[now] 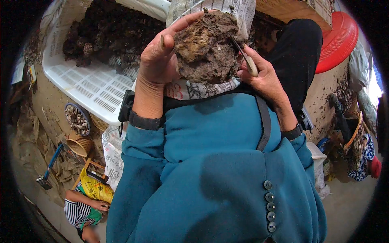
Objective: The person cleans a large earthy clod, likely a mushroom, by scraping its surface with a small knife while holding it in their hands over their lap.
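Observation:
A large, rough brown lump (209,50), crusted with soil and bearing a paler fibrous patch, is held up over my lap. My left hand (159,56) cups its left side, with the fingers behind it and the thumb raised. In my right hand (261,68) is a small knife (250,64) with a pale handle. Its dark, narrow blade lies against the lump's right side; whether the tip goes in cannot be told. Below the lump, a white woven sack (194,91) with printing covers my lap.
Left of me stands a white slotted plastic crate (100,91) holding dark clumps (112,33). A basin of pale pieces (76,118) and a wicker basket (79,144) sit lower left. A red plastic stool (339,42) is at right. Other people (79,209) sit nearby.

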Motion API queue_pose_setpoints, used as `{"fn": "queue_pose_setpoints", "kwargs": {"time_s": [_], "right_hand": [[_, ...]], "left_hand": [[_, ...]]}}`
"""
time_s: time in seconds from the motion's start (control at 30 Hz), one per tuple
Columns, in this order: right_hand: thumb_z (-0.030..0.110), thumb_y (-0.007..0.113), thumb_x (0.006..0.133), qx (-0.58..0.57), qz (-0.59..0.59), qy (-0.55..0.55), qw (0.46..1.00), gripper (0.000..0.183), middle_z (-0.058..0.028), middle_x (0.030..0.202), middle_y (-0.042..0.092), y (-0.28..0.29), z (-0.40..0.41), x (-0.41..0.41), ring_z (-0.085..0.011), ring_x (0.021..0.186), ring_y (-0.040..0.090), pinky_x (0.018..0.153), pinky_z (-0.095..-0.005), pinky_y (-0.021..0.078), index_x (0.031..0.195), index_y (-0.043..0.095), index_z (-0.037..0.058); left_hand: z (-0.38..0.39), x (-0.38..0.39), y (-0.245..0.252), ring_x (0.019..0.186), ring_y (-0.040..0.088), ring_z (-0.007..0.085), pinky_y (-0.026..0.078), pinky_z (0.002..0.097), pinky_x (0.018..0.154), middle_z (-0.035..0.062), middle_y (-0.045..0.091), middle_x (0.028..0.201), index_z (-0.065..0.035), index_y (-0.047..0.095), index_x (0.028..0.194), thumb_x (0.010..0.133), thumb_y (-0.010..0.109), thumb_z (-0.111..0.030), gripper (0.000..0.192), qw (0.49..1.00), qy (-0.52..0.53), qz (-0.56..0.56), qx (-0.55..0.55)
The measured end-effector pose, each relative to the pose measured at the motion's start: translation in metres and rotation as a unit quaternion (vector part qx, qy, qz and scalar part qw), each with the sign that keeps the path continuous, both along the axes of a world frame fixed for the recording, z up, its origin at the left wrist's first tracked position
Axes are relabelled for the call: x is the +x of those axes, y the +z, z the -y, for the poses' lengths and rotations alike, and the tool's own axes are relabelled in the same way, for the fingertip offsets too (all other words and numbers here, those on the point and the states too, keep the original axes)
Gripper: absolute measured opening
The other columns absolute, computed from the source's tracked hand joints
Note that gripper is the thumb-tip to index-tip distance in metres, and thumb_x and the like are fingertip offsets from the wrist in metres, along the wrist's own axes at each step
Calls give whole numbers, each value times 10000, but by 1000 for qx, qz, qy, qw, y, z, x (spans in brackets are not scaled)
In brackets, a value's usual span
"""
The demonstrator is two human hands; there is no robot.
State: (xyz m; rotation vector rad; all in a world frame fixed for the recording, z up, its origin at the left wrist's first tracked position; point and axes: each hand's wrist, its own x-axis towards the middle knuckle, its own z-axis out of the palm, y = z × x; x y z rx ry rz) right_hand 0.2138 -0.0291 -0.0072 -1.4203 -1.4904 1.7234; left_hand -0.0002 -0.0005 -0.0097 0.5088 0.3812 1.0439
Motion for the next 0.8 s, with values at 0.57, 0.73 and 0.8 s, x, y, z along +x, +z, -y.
{"fn": "queue_pose_setpoints", "kwargs": {"time_s": [0.57, 0.73, 0.8], "right_hand": [[-40, 514, 592, 20, -24, 0, 1000, 552, -22, 1055, 448, -8, 1, 3, -114, 963, 400, 824, -231, 290, 1100, 387, 135], [-39, 513, 596, 31, -27, 3, 999, 548, -22, 1062, 443, -7, 1, 2, -111, 960, 400, 823, -229, 290, 1101, 385, 129], [-38, 513, 596, 28, -27, 2, 999, 547, -22, 1064, 441, -7, 1, 2, -108, 958, 400, 822, -229, 289, 1102, 384, 126]], "left_hand": [[0, 1, 1, 997, 382, 225, 317, 302, 842, 186, 367, 1076, 96, 236, 1109, 624, 540, -452, 793, 999, 7, -37, 5], [1, 1, 4, 995, 384, 220, 316, 297, 842, 184, 366, 1078, 96, 235, 1110, 624, 532, -464, 799, 998, 12, -58, 6], [0, 0, 3, 995, 383, 217, 314, 296, 844, 183, 365, 1080, 96, 240, 1109, 624, 530, -466, 797, 998, 8, -58, 18]]}}
